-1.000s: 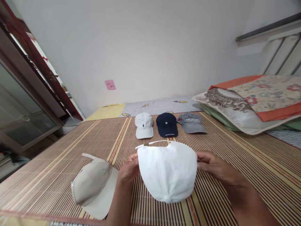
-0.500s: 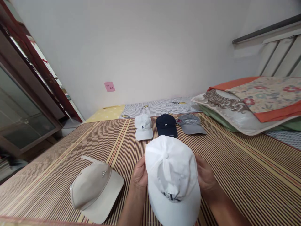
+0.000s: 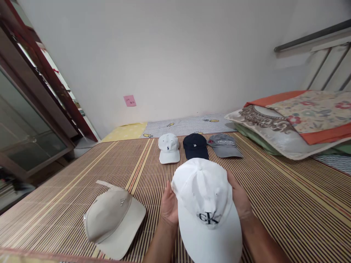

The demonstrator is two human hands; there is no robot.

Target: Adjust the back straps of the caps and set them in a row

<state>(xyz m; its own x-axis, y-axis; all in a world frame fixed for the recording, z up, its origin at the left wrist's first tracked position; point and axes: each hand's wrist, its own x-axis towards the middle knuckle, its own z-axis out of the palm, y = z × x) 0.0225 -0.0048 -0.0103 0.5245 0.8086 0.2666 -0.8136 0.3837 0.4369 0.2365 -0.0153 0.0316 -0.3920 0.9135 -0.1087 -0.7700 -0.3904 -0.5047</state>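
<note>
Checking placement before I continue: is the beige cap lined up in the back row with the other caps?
No, the beige cap lies apart, nearer the camera than the navy cap.

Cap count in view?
5: white CK cap between both hands; beige cap left; white, navy and gray caps in a row behind.

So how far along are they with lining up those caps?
About midway, I'd judge. Already in a row at the far side of the mat: the white polo-logo cap, the navy cap and the grey cap. In hand: the white CK cap, between the left hand and right hand. Apparently left: the beige cap, lying nearer, outside the row.
</note>
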